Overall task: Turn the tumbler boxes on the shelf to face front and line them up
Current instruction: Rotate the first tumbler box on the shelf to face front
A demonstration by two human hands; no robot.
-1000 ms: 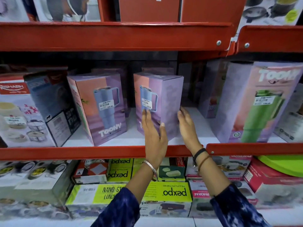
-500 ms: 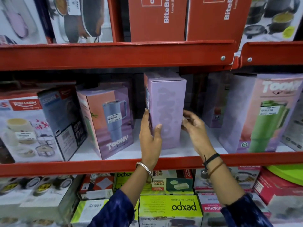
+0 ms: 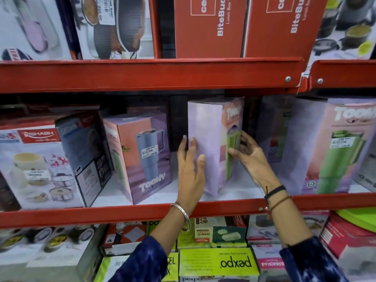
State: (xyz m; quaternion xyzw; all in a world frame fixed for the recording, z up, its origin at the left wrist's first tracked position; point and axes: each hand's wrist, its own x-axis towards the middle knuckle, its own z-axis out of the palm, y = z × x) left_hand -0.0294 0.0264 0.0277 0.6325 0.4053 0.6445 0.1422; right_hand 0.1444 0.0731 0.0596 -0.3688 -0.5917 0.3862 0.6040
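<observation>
A lilac tumbler box (image 3: 209,143) stands upright in the middle of the red shelf (image 3: 122,214), turned so its plain side faces me and a face with a green tumbler shows on its right. My left hand (image 3: 189,171) presses its left edge. My right hand (image 3: 247,155) grips its right face. To the left stands another tumbler box (image 3: 142,151) showing a blue tumbler, angled slightly. At the right stands a bigger box (image 3: 333,147) with a green tumbler.
Cookware boxes (image 3: 40,163) fill the shelf's left end. More lilac boxes stand in the dark behind. Red lunch box cartons (image 3: 209,27) sit on the shelf above. Green and white boxes (image 3: 217,263) lie below. The upper shelf beam (image 3: 142,76) hangs just over the box tops.
The middle box has been rotated: its blue-tumbler face turned away to the left and a green-tumbler face has come round on the right. Both hands stayed on it. The camera tilted up.
</observation>
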